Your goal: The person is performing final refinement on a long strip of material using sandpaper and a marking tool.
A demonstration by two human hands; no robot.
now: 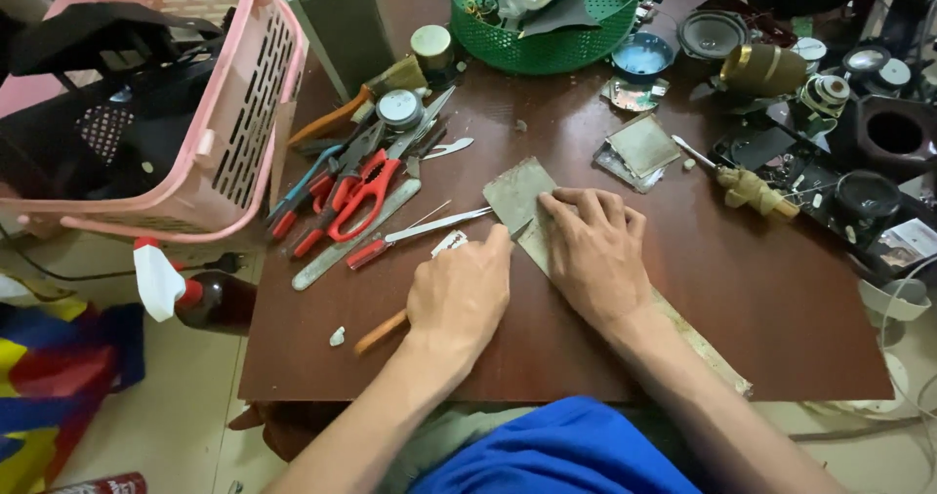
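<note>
A long grey-green strip of stiff sheet [514, 193] lies diagonally on the brown table [761, 299]. My right hand [592, 252] presses flat on the strip, fingers spread toward its upper end. My left hand [459, 294] is closed around a small tool with an orange-brown wooden handle [381, 333]; its metal tip [521, 228] touches the strip beside my right fingers.
Red-handled scissors [363, 199], pliers, a red-handled screwdriver [410, 232] and a metal ruler lie left of my hands. A pink basket [229, 143] stands at the left edge, a green basket [547, 50] at the back. Speaker parts [864, 196] crowd the right side.
</note>
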